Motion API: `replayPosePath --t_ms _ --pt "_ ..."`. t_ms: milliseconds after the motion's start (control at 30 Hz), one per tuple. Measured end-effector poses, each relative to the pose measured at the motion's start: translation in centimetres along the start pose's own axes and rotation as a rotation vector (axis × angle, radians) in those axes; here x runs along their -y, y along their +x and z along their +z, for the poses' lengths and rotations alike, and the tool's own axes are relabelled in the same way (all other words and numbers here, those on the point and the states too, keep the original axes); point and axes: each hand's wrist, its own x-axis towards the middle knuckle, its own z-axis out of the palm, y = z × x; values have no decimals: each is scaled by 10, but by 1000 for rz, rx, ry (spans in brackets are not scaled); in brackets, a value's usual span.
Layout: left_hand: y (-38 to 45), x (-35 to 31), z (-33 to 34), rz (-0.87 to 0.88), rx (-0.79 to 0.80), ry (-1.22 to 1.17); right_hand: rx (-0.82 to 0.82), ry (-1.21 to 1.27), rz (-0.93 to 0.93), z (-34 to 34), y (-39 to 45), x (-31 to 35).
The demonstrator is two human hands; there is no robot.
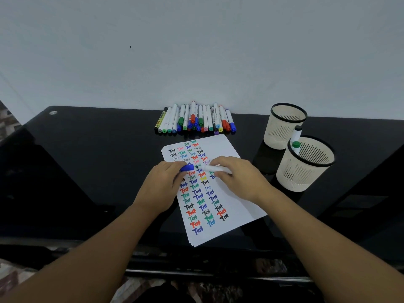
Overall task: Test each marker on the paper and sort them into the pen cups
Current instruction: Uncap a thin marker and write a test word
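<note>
Near edge: sheet of paper [231, 206] covered in coloured test words, on a black table [87, 162]. Above it, left hand [160, 184] pinches a blue cap [187, 167]; right hand [238, 178] grips the white marker [215, 169], uncapped. Right: two pen cups [303, 165], nearer holding two markers. Far edge: row of markers [194, 119].

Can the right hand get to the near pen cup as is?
Probably yes: the near pen cup stands just beside the right hand, with only bare desk between; its mouth is open, though the hand already holds a marker.
</note>
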Motion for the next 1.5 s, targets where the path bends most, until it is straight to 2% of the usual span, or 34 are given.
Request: replayPosePath --t_ms 200,333,433,567,733,867,1100,1500 --pt "0 1 0 70 4 8 38 -13 -70 6 10 9" --pt "-1 2 0 87 -4 23 -18 -154 -132 8 12 16" --pt "-2 0 -1 107 -1 5 1 -219 -154 8 11 16" --pt "-1 -4 -4 52 13 6 2 -262 -217 6 10 22" --pt "4 -4 -4 -109 104 -19 -25 -98 -147 1 8 22" --pt "7 -2 -1 -74 159 54 -4 -28 -105 -5 8 21" --pt "6 0 0 -77 159 53 7 24 -38 -2 6 20" --pt "8 -1 -2 -92 194 61 -92 161 25 1 -2 14"
